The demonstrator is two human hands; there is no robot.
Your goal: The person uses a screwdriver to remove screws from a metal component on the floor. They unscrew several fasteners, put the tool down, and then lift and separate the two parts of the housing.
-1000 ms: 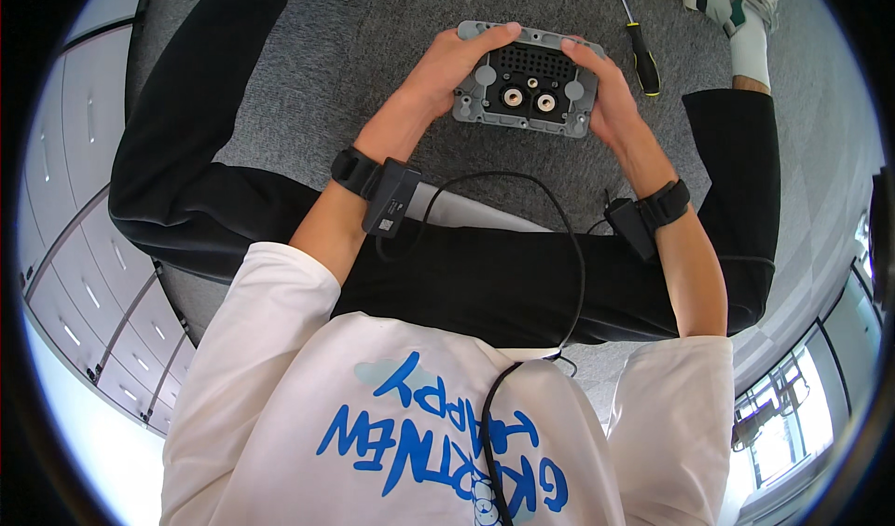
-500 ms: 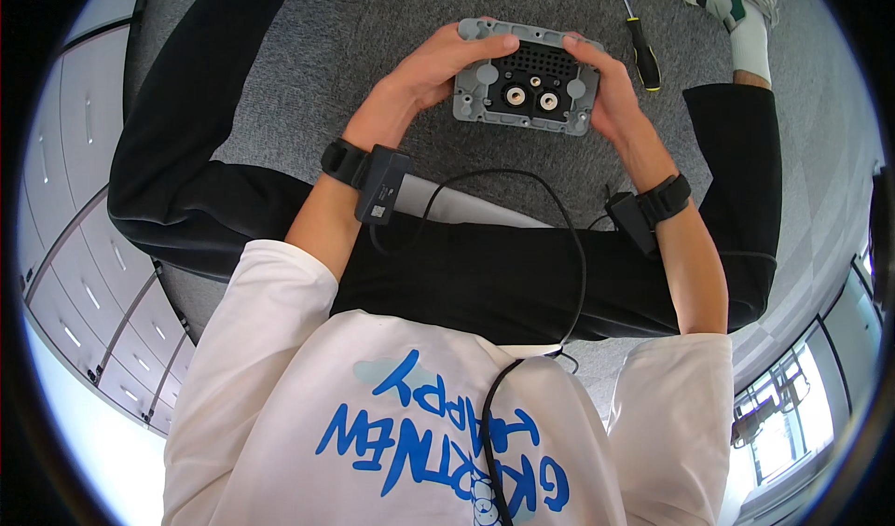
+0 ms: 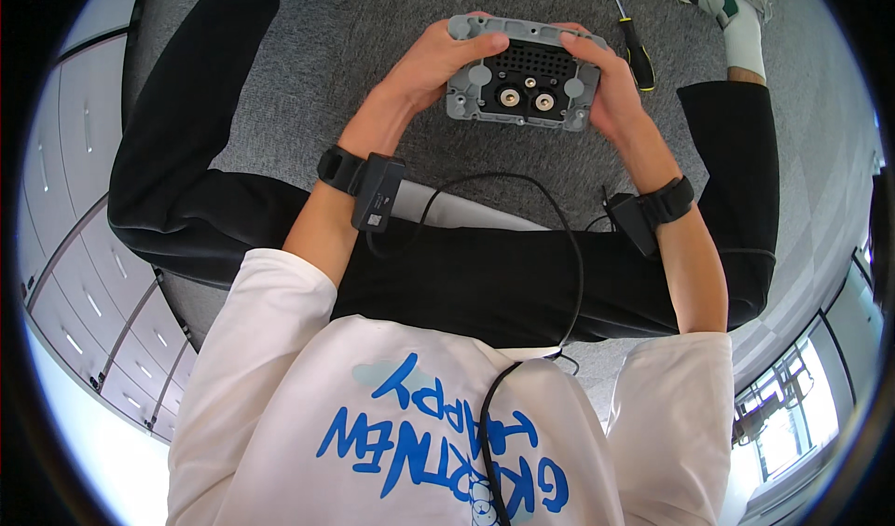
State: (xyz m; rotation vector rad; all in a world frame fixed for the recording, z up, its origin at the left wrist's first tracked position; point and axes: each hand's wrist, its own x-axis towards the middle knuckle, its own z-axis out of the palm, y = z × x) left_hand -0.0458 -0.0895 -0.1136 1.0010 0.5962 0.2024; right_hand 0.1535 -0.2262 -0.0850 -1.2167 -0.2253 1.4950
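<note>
Between my hands is a grey rectangular housing with a black panel of small holes and metal round fittings facing up. My left hand grips its left side, the thumb lying across the top left of the frame. Around the right edge, my right hand is closed, its thumb on the upper right corner. Most of the other fingers are hidden beneath the housing. A screwdriver with a black and yellow handle lies on the carpet to the right of my right hand.
Grey carpet spreads under my black-trousered legs, which lie on both sides. A black cable loops between the boxes strapped to my wrists. White drawer cabinets line the left; a window shows at lower right.
The housing and both hands have shifted slightly to the left and up in view, and the housing seems a little more tilted. Both hands keep their hold.
</note>
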